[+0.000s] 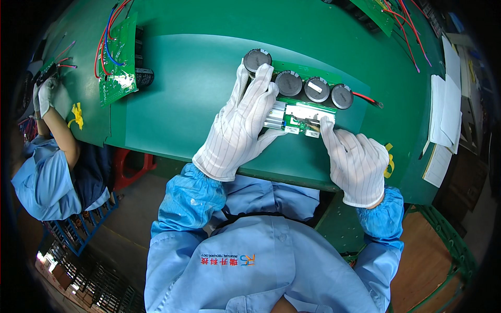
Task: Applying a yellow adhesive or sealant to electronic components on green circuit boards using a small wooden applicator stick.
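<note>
With four capacitors (317,91) and a red lead (368,98) fitted, the circuit board (296,123) is positioned over the counter (182,104), its left end clasped by the left hand (237,122), the right hand (357,161) touching its right end, pinch indeterminable, handling apparently incomplete.

Co-worker in blue (49,180), red stool (119,173), yellow ribbon (78,116), white papers (442,112)

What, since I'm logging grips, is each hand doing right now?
Left hand: holding the circuit board by its left end.
Right hand: partly curled at the board's right end; whether it grips cannot be told.
</note>
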Tool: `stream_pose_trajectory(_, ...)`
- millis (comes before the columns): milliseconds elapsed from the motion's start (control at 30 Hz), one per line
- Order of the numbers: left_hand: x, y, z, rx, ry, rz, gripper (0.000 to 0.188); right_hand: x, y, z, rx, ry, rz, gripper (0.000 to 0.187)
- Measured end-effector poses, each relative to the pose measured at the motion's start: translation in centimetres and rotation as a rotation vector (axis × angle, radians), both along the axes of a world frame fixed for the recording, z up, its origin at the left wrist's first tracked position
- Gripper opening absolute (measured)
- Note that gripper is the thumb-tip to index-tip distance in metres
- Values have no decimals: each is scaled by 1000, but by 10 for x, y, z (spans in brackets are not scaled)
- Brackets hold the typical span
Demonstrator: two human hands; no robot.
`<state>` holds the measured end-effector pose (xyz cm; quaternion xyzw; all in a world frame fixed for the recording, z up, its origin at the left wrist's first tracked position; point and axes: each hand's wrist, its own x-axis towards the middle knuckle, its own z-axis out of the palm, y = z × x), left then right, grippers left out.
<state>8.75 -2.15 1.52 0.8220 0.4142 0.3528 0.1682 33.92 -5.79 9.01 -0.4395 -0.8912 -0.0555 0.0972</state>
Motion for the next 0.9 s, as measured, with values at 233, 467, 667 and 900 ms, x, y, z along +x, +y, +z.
stream_pose_trajectory(233,0,1,-1,14,-6,-2,98,2,5,1,-71,80,2,62)
stream_pose_trajectory(467,0,1,-1,21,8,-1,98,2,6,4,-106,103,-9,55)
stream_pose_trajectory(667,0,2,-3,30,-8,-11,99,0,3,4,-41,71,-29,61)
stream_pose_trajectory(900,-1,-1,-3,-6,7,9,100,2,3,-4,23,85,-5,56)
